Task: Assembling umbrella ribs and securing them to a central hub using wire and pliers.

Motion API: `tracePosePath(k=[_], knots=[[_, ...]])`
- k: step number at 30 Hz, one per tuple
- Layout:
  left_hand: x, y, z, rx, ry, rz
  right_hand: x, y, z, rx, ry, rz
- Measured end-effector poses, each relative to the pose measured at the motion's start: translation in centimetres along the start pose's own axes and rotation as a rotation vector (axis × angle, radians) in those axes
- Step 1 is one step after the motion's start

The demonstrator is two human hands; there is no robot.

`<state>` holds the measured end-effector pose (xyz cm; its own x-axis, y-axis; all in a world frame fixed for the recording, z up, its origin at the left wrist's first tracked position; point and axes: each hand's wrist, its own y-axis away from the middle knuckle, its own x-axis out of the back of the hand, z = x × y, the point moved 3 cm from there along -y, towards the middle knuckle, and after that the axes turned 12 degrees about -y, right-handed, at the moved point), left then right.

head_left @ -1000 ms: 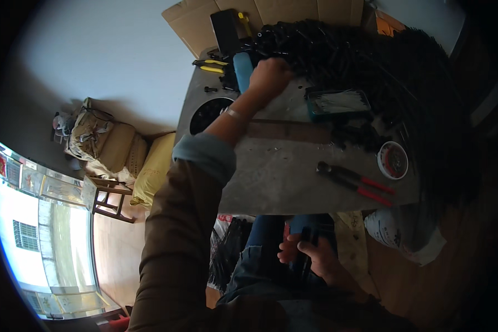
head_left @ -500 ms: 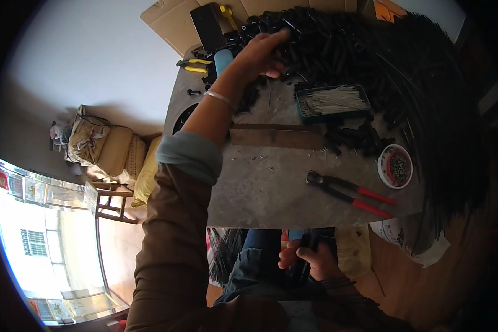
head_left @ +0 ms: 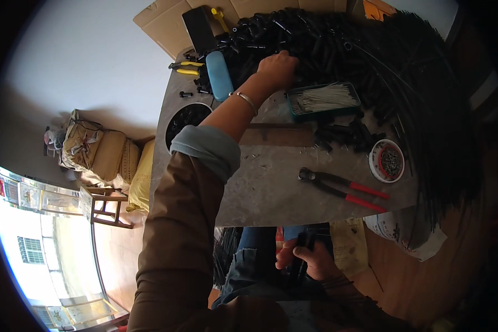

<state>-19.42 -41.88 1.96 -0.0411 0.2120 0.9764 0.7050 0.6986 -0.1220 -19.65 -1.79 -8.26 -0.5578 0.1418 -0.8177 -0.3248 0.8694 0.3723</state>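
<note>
My left hand [head_left: 278, 69] reaches over the table to the near edge of a heap of short black tubes [head_left: 321, 47]. The back of the hand faces up and its fingertips are hidden, so I cannot see what they grip. Down at my lap, my right hand [head_left: 317, 261] is closed around a few dark, slim rod-like pieces [head_left: 304, 249]. Just right of my left hand, a green tray [head_left: 329, 113] holds thin pale strips [head_left: 326, 98]. Left of that hand lies a light-blue oblong case [head_left: 219, 76].
Pincers with red handles [head_left: 346, 191] lie near the table's front, beside a bowl [head_left: 374, 164] of small metal pieces. Long black rods [head_left: 437, 122] cover the right side. At left are yellow-handled pliers [head_left: 188, 68] and a round container [head_left: 170, 130] with black pieces.
My left hand has come nearer and lower, from over the heap to its near edge, with its fingers turned down. The view has shifted slightly. My right hand keeps its hold.
</note>
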Motion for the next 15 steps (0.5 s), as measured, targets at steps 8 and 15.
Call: tracePosePath(k=[8, 15], knots=[[5.0, 10.2, 1.5, 0.121, 1.144, 0.039, 0.3, 0.7, 1.4, 0.050, -0.175, -0.048], [4.7, 30.5, 8.7, 0.418, 1.685, -0.052, -2.9, 1.2, 1.9, 0.083, -0.159, 0.025]])
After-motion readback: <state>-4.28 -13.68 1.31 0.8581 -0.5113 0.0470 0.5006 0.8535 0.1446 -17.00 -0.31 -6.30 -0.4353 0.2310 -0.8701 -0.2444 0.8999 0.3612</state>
